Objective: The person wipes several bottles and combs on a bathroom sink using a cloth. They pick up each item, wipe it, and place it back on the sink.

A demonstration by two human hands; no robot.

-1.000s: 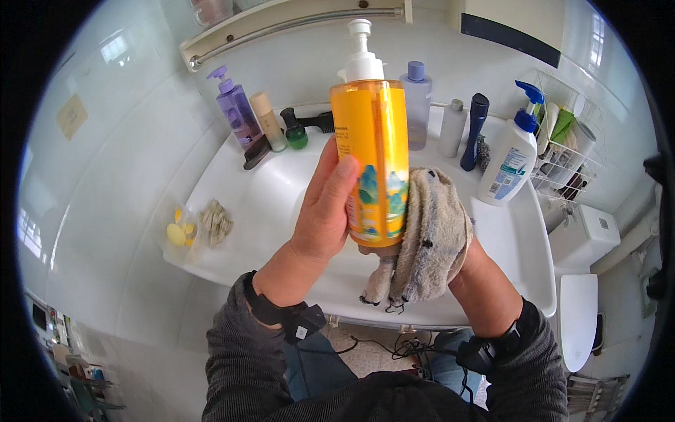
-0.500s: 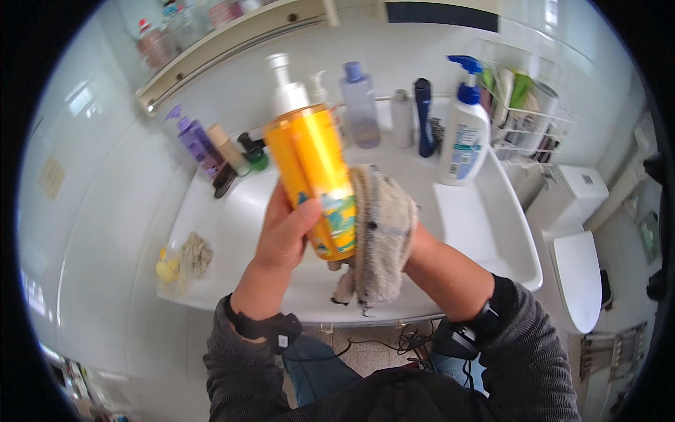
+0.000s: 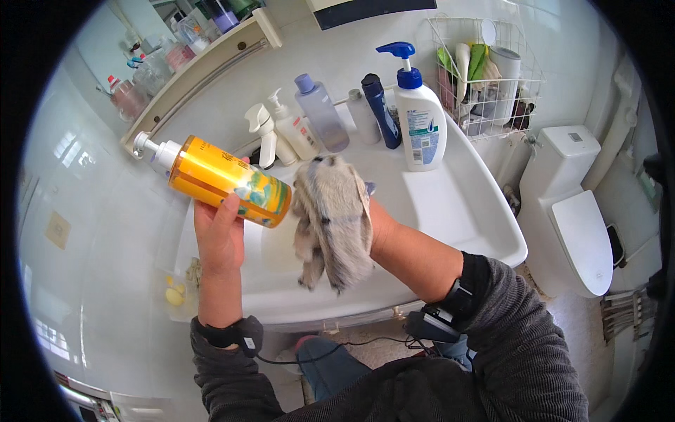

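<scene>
My left hand is wrapped round a yellow pump bottle with a white pump head. The bottle is tilted nearly onto its side, its pump end pointing up and left. A beige-grey checked cloth hangs over my right hand, which holds it just right of the bottle's base. The cloth hides most of that hand's fingers. Cloth and bottle base look slightly apart. Both hands are above the white washbasin.
Along the basin's back stand a white pump bottle with blue top, a dark blue bottle, a pale lavender bottle and a white spray bottle. A wire basket hangs at back right. A toilet stands right, a shelf upper left.
The yellow bottle has swung left and tipped from near upright to nearly sideways. The cloth has come away from its side and moved slightly left. The view has shifted too.
</scene>
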